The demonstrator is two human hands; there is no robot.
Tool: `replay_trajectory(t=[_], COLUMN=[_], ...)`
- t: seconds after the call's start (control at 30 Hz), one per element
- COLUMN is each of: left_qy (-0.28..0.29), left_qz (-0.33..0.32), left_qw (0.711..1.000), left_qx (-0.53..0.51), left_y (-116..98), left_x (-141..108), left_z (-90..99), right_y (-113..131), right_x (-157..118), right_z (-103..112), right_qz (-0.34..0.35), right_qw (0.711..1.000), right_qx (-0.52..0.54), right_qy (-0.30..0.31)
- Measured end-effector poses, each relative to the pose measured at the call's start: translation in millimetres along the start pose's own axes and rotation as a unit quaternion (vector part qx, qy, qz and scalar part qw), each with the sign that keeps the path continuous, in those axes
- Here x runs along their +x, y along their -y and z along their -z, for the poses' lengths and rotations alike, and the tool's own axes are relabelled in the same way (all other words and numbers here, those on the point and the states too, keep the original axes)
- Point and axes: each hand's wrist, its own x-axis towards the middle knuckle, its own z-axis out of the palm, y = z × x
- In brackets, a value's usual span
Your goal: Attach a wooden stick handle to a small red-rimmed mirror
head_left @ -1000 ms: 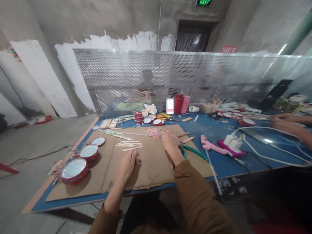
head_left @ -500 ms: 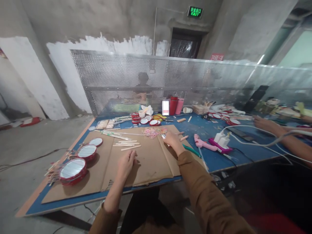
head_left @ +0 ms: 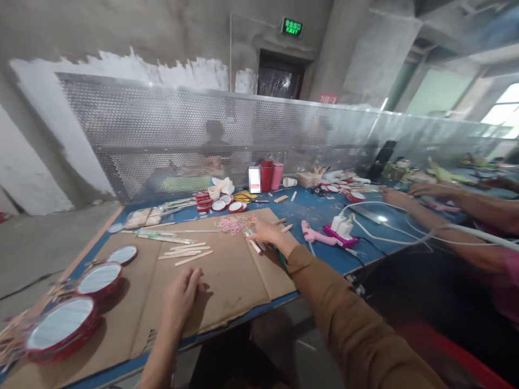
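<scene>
My left hand rests on the cardboard sheet, fingers loosely curled with nothing visible in them. Just beyond it lie several flat wooden craft sticks. My right hand reaches over the cardboard's right part, its fingers pinched together. Under those fingertips shows a white stick with a dark red end; the hand hides whatever it grips. Against the fingertips' far side is a pile of coloured rubber bands. A green-handled tool is partly covered by my right wrist.
Red-rimmed round drums stand on the left. To the right are a pink glue gun and a purple power strip with white cables. Red and pink bottles stand at the back. Another person's hands work farther right.
The view has turned to the right, so the table's things sit farther left. My right hand has shifted slightly, and the red-ended stick now shows under it. My left hand stays on the cardboard.
</scene>
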Motion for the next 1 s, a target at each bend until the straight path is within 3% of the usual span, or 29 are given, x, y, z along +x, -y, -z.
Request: replay_trajectory(t=[0.33,0.6,0.8,0.9,1.0], left_qy=[0.009,-0.004,-0.025,-0.031,-0.027], left_qz=[0.006,-0.011,-0.041,-0.052,-0.034], left_qw=[1.0,1.0,0.999,0.997,0.992], left_qx=[0.012,0.029,-0.001,-0.041,-0.119], left_y=[1.2,2.5,2.7,3.8,3.4], left_x=[1.6,5.0,2.7,3.8,5.5], left_z=[3.7,4.0,3.6,2.4,2.2], right_y=[-11.6,4.7,10.1,26.6,62.9], right_x=[12.2,-11.1,-16.1,-28.4,-53.2], right_z=[13.6,12.0,35.0,37.5,23.7], right_qz=[0.017,0.04,0.068,0.091,0.151], right_qw=[0.999,0.997,0.988,0.979,0.962], right_qx=[0.042,0.073,0.133,0.169,0.217], right_qy=[0.014,0.0,-0.05,-0.072,-0.064])
